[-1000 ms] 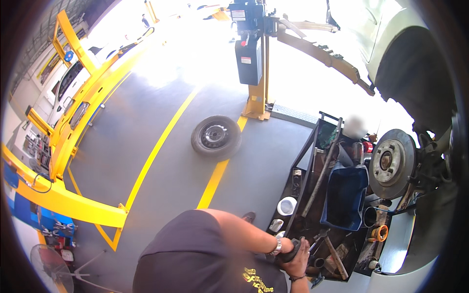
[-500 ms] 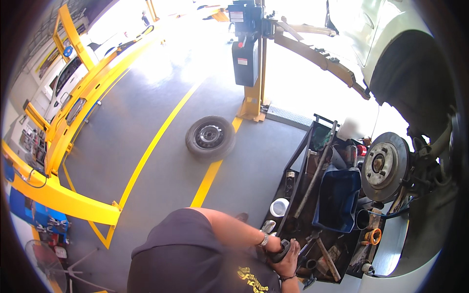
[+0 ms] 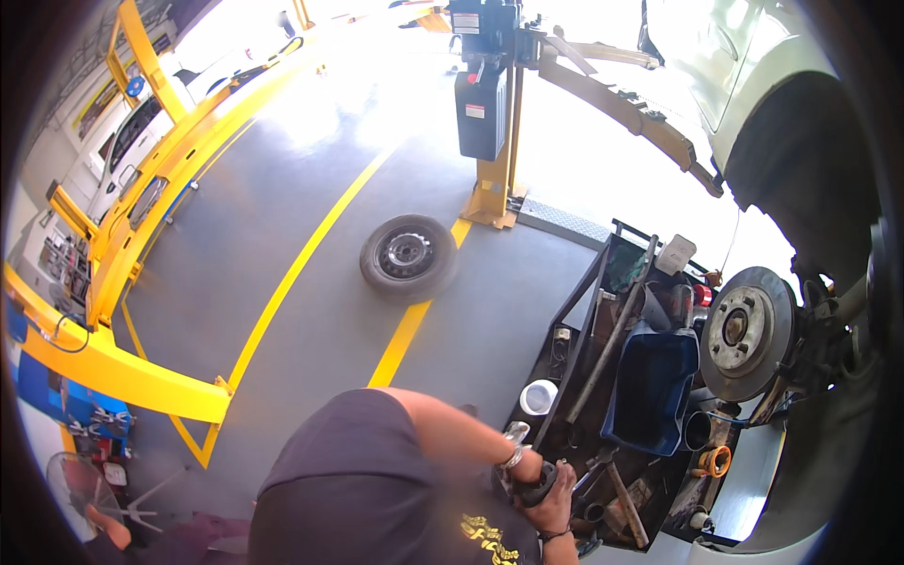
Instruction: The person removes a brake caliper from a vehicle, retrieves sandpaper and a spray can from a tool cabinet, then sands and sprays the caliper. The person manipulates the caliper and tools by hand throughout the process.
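Note:
My left hand (image 3: 521,468), with a silver bracelet at the wrist, and my right hand (image 3: 563,504) are closed together on a dark round part (image 3: 539,490). I hold it over the near end of a black tool cart (image 3: 576,350). What the part is stays unclear, as my fingers cover much of it. Loose tools and a hammer-like handle (image 3: 626,518) lie in the cart just beside my hands.
The cart carries a blue bin (image 3: 650,388), a long bar (image 3: 614,330) and a white cup (image 3: 539,397). Right of it is a bare brake disc (image 3: 744,330) on a raised pale car (image 3: 753,85). A loose wheel (image 3: 408,256) lies by a yellow lift post (image 3: 490,188).
Both hands stay together on the dark part at the cart's near end. The view has shifted slightly, bringing the cart and disc a little lower and left.

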Available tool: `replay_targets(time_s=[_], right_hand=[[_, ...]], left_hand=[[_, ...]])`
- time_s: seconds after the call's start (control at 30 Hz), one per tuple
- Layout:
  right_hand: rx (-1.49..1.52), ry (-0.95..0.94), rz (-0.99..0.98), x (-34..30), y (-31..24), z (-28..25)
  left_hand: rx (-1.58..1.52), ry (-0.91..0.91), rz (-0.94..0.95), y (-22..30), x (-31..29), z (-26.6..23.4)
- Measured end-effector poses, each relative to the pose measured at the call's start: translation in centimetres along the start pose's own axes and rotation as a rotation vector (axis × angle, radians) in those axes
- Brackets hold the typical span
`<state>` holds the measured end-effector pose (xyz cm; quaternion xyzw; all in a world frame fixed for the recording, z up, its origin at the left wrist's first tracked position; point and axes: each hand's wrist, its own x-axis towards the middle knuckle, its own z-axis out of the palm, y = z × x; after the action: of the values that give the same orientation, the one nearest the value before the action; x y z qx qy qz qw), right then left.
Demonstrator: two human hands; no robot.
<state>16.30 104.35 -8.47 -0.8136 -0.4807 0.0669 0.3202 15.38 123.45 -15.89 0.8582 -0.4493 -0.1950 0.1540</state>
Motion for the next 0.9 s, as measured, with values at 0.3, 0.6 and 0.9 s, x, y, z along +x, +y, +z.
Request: replay_targets(time_s=[0.3,0.6,0.9], right_hand=[[0.048,-0.027,0.017,-0.4,0.4,-0.6],[0.033,-0.022,-0.016,-1.0,1.0,-0.4],[0.091,-0.095,0.039,-0.8,1.0,-1.9]], left_hand=[[-0.305,-0.189,-0.098,0.2,0.9,-0.2],[-0.647,0.018,-0.473,1.9,-1.4,-2.6],[-0.521,-0.162,-0.322,1.8,-3.4,-6.0]])
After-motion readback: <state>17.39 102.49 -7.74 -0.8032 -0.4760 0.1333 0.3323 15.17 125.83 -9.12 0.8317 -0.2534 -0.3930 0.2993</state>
